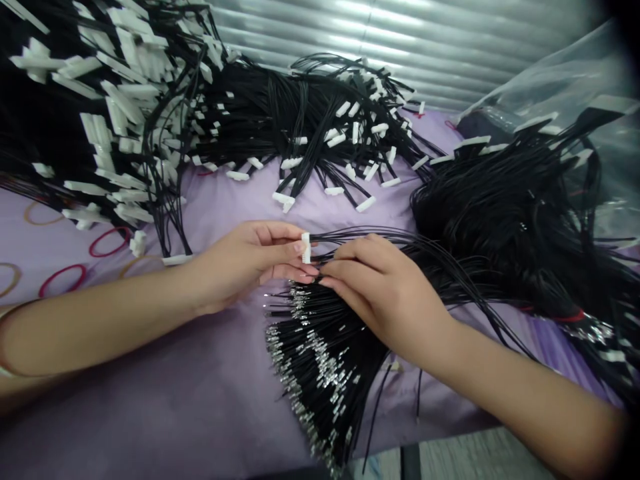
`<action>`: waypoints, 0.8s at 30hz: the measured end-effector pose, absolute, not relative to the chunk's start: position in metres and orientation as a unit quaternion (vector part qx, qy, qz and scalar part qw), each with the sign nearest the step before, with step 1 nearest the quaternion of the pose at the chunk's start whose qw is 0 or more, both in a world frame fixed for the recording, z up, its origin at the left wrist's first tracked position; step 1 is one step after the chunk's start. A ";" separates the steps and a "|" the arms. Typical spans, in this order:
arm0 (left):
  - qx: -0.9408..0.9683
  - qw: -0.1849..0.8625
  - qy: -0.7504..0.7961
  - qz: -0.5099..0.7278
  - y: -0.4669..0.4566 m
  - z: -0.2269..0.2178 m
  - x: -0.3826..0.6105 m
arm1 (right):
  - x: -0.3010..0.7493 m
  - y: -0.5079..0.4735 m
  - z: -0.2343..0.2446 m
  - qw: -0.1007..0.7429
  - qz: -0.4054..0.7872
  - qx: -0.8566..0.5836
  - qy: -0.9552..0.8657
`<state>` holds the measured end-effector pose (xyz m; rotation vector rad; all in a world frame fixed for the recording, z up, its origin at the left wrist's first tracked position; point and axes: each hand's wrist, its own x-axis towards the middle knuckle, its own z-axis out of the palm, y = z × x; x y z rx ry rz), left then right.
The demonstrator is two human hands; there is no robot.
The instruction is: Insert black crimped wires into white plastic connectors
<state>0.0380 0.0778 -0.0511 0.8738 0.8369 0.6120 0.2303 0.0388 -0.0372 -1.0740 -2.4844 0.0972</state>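
My left hand (pixel 250 263) pinches a small white connector housing (pixel 306 247) between thumb and fingers, with thin black wires running out of it to the right. My right hand (pixel 385 293) is closed in a pinch just to the right of the connector, its fingertips on a black wire near the housing. Under my right hand fans out a bundle of loose black wires with metal crimp terminals (pixel 315 367), pointing toward the table's near edge.
A purple cloth (pixel 190 387) covers the table. Heaps of finished black harnesses with white connectors (pixel 125 113) lie at the back left and centre. A big tangle of black wires (pixel 525 220) and a clear plastic bag (pixel 590 87) sit at right. Rubber bands (pixel 107 241) lie at left.
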 end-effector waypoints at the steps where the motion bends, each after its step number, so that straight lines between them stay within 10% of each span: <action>1: 0.407 0.776 0.389 0.282 0.078 -0.051 0.038 | 0.232 0.039 -0.036 0.235 0.049 -0.384 -0.891; 24: 0.422 0.743 0.439 0.279 0.076 -0.047 0.040 | 0.235 0.052 -0.037 0.339 0.154 -0.422 -0.827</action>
